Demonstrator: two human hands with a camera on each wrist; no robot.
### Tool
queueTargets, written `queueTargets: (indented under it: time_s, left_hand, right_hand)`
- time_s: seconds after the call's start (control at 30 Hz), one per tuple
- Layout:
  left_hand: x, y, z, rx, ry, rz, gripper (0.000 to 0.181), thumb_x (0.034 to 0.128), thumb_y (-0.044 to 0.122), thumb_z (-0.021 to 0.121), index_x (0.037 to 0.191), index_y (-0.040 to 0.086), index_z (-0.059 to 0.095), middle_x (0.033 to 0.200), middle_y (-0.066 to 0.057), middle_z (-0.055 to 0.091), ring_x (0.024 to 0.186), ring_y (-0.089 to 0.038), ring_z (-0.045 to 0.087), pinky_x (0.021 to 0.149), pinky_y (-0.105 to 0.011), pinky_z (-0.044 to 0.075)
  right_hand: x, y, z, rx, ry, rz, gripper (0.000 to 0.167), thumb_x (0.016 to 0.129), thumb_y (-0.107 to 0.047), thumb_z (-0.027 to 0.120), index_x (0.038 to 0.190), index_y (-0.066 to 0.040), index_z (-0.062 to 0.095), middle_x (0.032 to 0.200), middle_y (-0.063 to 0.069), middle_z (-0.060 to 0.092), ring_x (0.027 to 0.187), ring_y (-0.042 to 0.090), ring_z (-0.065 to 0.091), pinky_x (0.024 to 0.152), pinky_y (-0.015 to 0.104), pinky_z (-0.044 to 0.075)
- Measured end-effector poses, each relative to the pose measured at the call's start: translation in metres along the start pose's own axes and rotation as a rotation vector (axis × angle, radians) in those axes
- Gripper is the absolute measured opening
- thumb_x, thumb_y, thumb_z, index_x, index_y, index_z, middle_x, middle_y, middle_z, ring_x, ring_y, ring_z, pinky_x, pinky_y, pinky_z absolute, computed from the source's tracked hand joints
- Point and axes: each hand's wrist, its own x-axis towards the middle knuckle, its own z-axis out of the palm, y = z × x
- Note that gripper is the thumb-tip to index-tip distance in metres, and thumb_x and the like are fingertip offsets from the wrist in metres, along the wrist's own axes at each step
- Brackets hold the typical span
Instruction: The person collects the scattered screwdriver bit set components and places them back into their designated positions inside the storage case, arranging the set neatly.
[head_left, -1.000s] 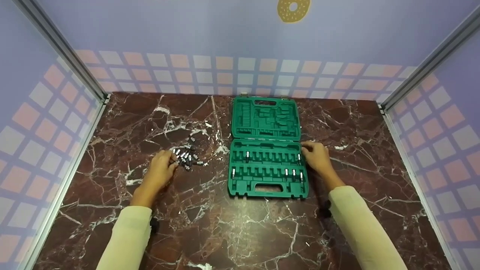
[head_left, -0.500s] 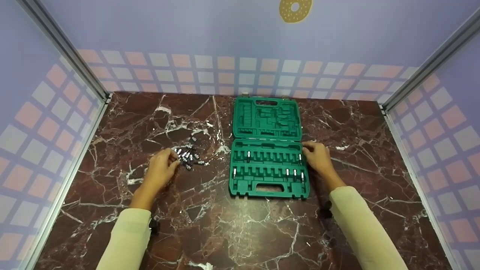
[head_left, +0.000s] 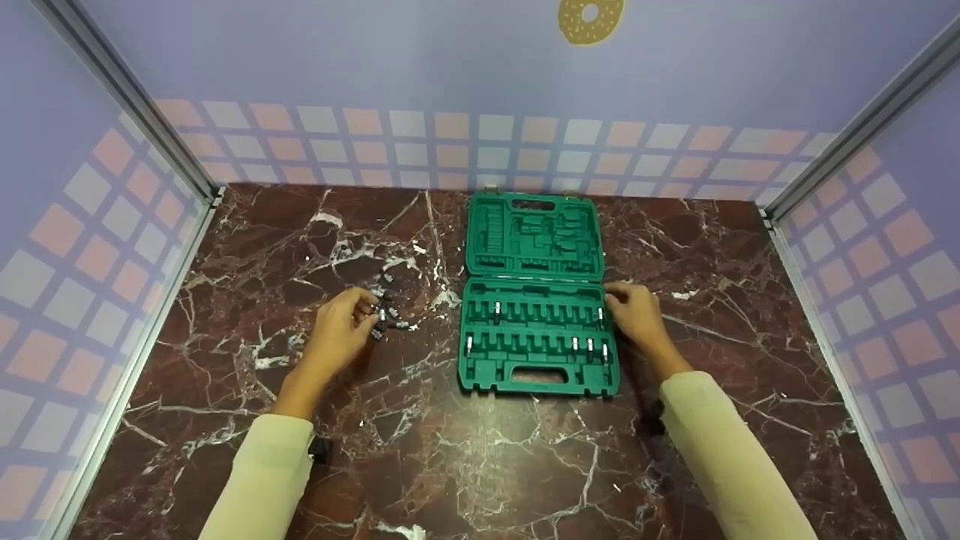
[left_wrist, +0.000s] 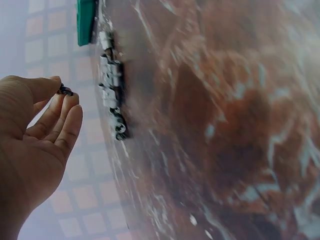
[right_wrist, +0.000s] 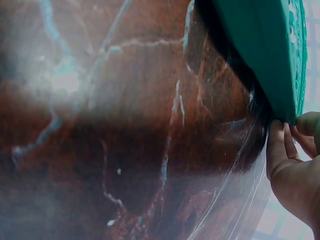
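The left hand [head_left: 341, 330] is over the near left side of a pile of small metal bits [head_left: 384, 315]. In the left wrist view, the left hand [left_wrist: 42, 120] pinches one small dark-ended bit [left_wrist: 65, 90] between thumb and fingertips, raised off the table beside the pile [left_wrist: 112, 80]. A green case [head_left: 536, 337] lies unfolded, with several bits standing in slots of its near half. At that half's right edge the right hand [head_left: 637, 315] holds the rim; in the right wrist view, thumb and fingers of the right hand [right_wrist: 297, 170] pinch the case's corner [right_wrist: 280, 95].
The dark red marbled table [head_left: 420, 450] has panel walls [head_left: 337, 60] at its back and both sides. The case's far half [head_left: 532, 232] rests near the back wall, with moulded recesses. Small white specks lie around the pile.
The left hand has shifted right and slightly forward over the pile, and its fingers cover part of it. The right hand stays on the case's edge.
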Motion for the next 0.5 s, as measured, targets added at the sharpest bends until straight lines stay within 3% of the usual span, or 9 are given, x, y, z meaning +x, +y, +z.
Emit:
queueTargets:
  time_s: [0.33,0.5]
  left_hand:
    - [0.004,0.02,0.009,-0.025,0.0,0.032,0.019,0.0825,-0.008,0.075,0.099,-0.003,0.068,0.088,-0.015,0.07,0.077,-0.024,0.066,0.07,-0.034,0.057]
    - [0.005,0.03,0.015,-0.07,-0.041,0.037,0.019,0.0813,-0.009,0.073,0.098,-0.003,0.067,0.087,-0.014,0.069,0.076,-0.022,0.065,0.069,-0.029,0.057]
  right_hand:
    - [0.0,-0.002,-0.002,0.03,-0.009,0.023,0.029,0.102,-0.009,0.061,0.126,0.004,0.07,0.127,0.025,0.07,0.12,0.041,0.065,0.101,0.055,0.052]
    - [0.0,-0.002,0.0,0.034,-0.015,0.025,0.029,0.103,-0.009,0.06,0.127,0.003,0.07,0.126,0.025,0.07,0.116,0.041,0.067,0.097,0.055,0.054]
